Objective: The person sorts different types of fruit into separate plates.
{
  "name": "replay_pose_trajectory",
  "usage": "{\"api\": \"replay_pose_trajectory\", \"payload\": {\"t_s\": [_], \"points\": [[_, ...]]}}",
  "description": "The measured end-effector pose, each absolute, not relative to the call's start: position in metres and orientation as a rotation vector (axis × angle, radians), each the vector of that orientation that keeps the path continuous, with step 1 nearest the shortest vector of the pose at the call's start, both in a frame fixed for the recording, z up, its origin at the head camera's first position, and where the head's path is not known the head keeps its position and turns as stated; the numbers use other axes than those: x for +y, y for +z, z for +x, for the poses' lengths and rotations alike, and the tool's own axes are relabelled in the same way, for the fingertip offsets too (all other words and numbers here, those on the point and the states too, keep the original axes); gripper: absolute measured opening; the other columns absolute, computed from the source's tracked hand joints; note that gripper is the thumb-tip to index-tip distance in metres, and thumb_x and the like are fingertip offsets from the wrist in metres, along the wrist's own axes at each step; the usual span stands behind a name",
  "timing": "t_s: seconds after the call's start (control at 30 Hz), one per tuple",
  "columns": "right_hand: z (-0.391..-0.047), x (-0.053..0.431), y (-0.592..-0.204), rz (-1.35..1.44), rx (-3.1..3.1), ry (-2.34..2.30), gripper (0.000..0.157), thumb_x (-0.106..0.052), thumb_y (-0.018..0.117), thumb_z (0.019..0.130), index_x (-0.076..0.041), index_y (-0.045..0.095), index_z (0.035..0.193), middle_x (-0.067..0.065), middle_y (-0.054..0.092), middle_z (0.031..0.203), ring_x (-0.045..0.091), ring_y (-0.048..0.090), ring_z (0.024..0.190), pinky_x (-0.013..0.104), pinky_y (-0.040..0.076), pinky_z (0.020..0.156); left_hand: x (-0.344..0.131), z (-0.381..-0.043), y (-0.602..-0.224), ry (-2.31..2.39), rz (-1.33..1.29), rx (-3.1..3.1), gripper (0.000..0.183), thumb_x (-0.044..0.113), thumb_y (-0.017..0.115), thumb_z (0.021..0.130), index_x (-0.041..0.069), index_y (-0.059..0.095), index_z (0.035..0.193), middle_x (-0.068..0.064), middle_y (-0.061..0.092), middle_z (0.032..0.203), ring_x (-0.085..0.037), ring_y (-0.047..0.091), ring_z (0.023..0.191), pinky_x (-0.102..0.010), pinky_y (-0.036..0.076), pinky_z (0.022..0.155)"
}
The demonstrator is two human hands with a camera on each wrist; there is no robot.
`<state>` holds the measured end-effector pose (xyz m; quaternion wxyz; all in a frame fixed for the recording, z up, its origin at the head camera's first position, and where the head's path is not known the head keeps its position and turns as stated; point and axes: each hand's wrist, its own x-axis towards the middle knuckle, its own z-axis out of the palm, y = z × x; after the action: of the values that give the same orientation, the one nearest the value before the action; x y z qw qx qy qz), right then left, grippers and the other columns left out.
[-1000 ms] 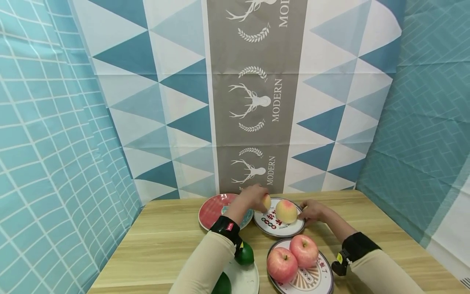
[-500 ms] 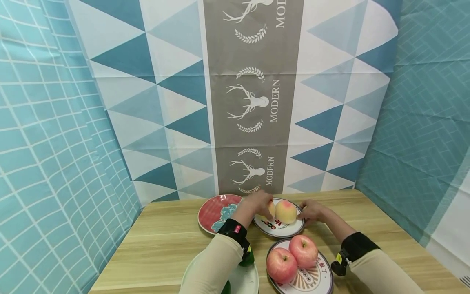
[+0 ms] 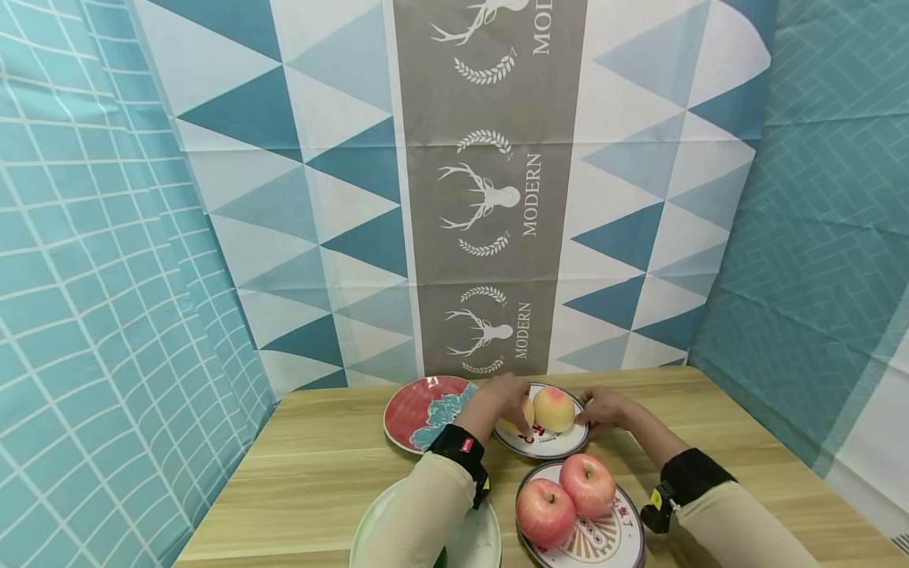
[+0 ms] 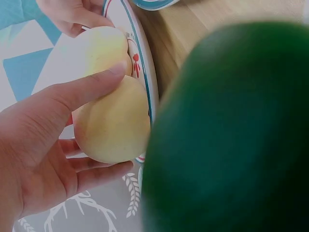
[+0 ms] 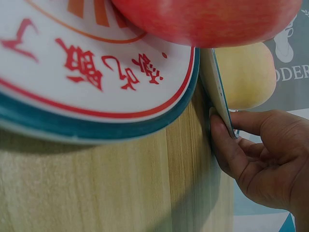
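Observation:
My left hand (image 3: 500,398) holds a yellow peach (image 4: 113,121) at the left part of the far white plate (image 3: 543,450), thumb across one side and fingers round the other. Beside it on that plate sits a second peach (image 3: 554,410) with a pink top; the two overlap in the left wrist view. At the plate's right edge, my right hand (image 3: 605,409) pinches the rim between thumb and fingers, as the right wrist view (image 5: 263,154) shows from the side.
Nearer on the wooden table, two red apples (image 3: 545,513) lie on a dark-rimmed plate (image 3: 625,544). Left of that, a pale plate (image 3: 484,544) bears dark green fruit (image 4: 231,130), mostly hidden by my left forearm. A red plate (image 3: 415,410) with a turquoise pattern stands at the back left.
My left hand has moved a little right and toward me with its peach, bringing it from the plate's far left next to the other peach. The right hand stays at the rim.

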<state>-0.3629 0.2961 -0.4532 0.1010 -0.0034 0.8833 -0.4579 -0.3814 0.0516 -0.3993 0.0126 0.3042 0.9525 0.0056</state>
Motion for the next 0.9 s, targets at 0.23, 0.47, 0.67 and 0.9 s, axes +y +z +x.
{"api": "replay_pose_trajectory", "payload": {"t_s": [0.23,0.47,0.67,0.9], "points": [[-0.366,0.295,-0.452,-0.016,2.604,-1.351,0.029,0.008,0.071,0.090,0.013,0.054,0.113,0.017,0.062,0.085,0.019,0.064,0.068,0.032,0.062,0.061,0.050,-0.381,-0.397,0.017,0.912,2.960,0.074,0.051,0.098,0.071,0.015,0.068,0.128,0.001,0.063,0.104,-0.018,0.060,0.101,-0.033,0.052,0.090],[-0.367,0.293,-0.450,-0.022,2.603,-1.347,0.030,0.006,0.072,0.090,0.012,0.054,0.113,0.016,0.062,0.083,0.017,0.064,0.065,0.031,0.061,0.060,0.049,-0.375,-0.389,0.026,0.887,2.954,0.075,0.049,0.095,0.075,0.018,0.067,0.136,-0.002,0.065,0.117,-0.020,0.060,0.110,-0.034,0.052,0.094],[-0.366,0.293,-0.448,-0.048,2.600,-1.328,0.027,0.006,0.071,0.090,0.013,0.055,0.111,0.015,0.062,0.082,0.016,0.063,0.064,0.031,0.061,0.060,0.049,-0.373,-0.379,-0.006,0.931,2.972,0.070,0.054,0.091,0.078,0.017,0.070,0.133,-0.002,0.067,0.124,-0.020,0.062,0.114,-0.034,0.053,0.095],[-0.363,0.294,-0.444,-0.074,2.639,-1.259,0.024,0.003,0.071,0.092,0.012,0.057,0.109,0.015,0.061,0.082,0.019,0.063,0.064,0.032,0.061,0.060,0.045,-0.373,-0.367,0.025,0.908,2.977,0.066,0.056,0.084,0.086,0.015,0.068,0.136,-0.005,0.067,0.131,-0.024,0.061,0.125,-0.038,0.051,0.104]]}}
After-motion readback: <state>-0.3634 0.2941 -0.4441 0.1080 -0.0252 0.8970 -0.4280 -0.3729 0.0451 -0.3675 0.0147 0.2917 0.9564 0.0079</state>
